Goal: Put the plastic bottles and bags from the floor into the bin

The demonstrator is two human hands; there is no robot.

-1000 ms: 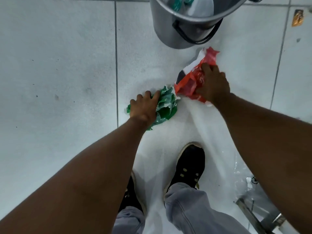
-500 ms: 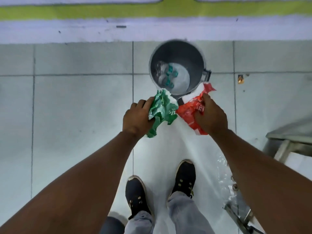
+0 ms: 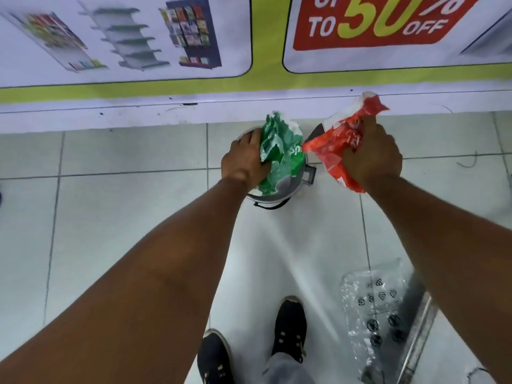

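My left hand (image 3: pixel 245 159) grips a crumpled green and white plastic bag (image 3: pixel 281 153) directly over the mouth of the grey metal bin (image 3: pixel 288 191), hiding most of the bin's inside. My right hand (image 3: pixel 371 159) is closed on a crumpled red and white plastic bag (image 3: pixel 339 145), held in the air just right of the bin and clear of its rim. A clear plastic bag (image 3: pixel 372 309) with black printed symbols lies flat on the floor at the lower right.
The bin stands on white floor tiles against a wall with a sale poster (image 3: pixel 374 23). My two black shoes (image 3: pixel 289 325) are below the bin. A metal frame leg (image 3: pixel 418 328) runs along the lower right beside the clear bag.
Both hands have lifted the bags off the floor and carried them forward. The green bag now hangs over the bin's mouth; the red bag has moved up and to the right.
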